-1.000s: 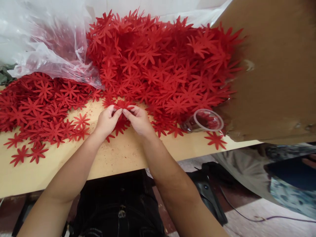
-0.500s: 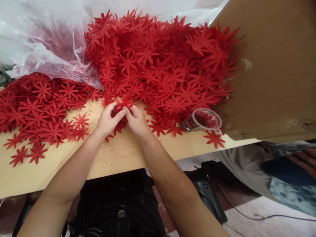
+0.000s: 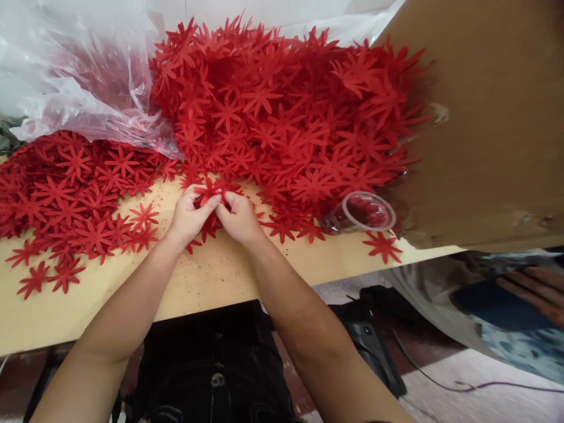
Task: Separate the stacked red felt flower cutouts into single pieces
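Note:
Between my two hands is a red flower-shaped piece point(image 3: 208, 189) with narrow petals. My left hand point(image 3: 190, 214) pinches it from the left, the thumb lying across its near side. My right hand point(image 3: 239, 216) is closed at its right edge, fingertips meeting the left thumb. Several more red pieces lie on the table just under and behind the hands. Beyond them rises a large heap of red flower pieces point(image 3: 282, 117), and a lower heap of the same pieces point(image 3: 66, 194) spreads to the left. The fingertips partly hide the held piece.
A clear plastic cup point(image 3: 369, 211) lies tipped at the right, near a single red flower piece point(image 3: 382, 247). Brown cardboard point(image 3: 484, 129) stands at the right. A clear plastic bag point(image 3: 101, 88) is at the back left. Another person's hand point(image 3: 535, 291) shows at the lower right.
The red flower piece has shifted slightly left and turned so its petals show more. My right fingers have moved apart a little from the left ones. The other person's hand has moved left.

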`<state>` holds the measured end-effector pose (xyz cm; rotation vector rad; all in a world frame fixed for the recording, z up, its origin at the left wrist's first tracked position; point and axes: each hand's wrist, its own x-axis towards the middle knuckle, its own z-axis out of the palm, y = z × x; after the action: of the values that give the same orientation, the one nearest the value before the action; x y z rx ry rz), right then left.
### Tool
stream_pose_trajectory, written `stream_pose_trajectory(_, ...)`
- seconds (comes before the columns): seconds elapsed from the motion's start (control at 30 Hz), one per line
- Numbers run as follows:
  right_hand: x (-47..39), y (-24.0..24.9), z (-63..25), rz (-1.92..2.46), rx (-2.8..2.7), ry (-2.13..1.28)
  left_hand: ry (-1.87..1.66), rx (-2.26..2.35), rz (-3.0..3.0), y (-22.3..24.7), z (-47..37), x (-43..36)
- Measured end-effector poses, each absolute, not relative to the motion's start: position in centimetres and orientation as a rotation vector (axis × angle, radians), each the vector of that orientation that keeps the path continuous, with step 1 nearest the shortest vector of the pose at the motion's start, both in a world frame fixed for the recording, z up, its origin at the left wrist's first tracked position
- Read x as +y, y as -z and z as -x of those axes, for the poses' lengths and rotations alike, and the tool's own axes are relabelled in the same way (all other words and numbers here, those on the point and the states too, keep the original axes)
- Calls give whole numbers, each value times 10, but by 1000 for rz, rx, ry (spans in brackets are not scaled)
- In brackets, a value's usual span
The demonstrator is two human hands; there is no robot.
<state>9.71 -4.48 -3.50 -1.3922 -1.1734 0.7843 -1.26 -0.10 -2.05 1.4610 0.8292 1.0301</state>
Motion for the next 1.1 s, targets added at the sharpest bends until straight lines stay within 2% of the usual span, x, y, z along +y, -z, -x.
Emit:
stream_pose_trajectory(0.23, -44, 28, -91, 1052, -1148, -973, -1164, 877, -1194, 23, 17, 13)
stream_pose_trajectory(0.6, -43, 28, -100, 1313, -959, -838, -1066, 925, -1211, 17, 20, 13)
stream_pose_trajectory(0.83, -39, 35, -96, 1115, -955, -975, -987, 924, -1263, 19, 17, 13)
stream_pose_trajectory(1.1, -39, 30, -97, 1104, -841, -928, -946, 1087, -1524, 17, 22, 15)
